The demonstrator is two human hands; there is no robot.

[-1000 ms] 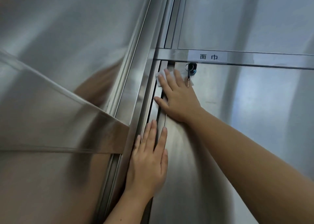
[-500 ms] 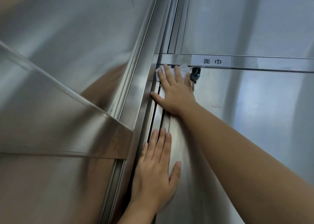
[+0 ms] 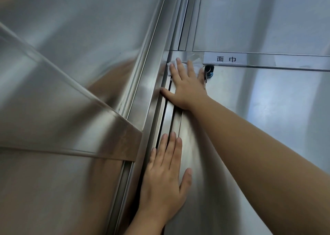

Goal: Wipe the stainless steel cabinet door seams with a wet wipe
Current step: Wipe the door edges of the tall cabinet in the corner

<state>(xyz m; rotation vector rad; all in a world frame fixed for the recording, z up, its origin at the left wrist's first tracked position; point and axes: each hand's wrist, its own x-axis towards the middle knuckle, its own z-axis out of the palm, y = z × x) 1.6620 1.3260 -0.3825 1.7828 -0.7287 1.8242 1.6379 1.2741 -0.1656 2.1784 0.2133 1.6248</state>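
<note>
While flat right hand (image 3: 185,88) is pressing wipe (image 3: 171,64) at seam's (image 3: 164,113) far end, seam is running near, toward flat left hand (image 3: 164,177).

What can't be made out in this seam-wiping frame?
Head view only.
Wet wipe: mostly hidden under the right hand; its full shape is unknown.
Vertical seam: lower stretch covered by the left hand, then cut off by the bottom edge.
Key: small, details unreadable.
Seam cleanliness: glare and reflections hide it.

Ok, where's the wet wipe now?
Head view, upper centre: the wet wipe is pressed under the right hand at the seam corner, just left of the hanging key.
</note>
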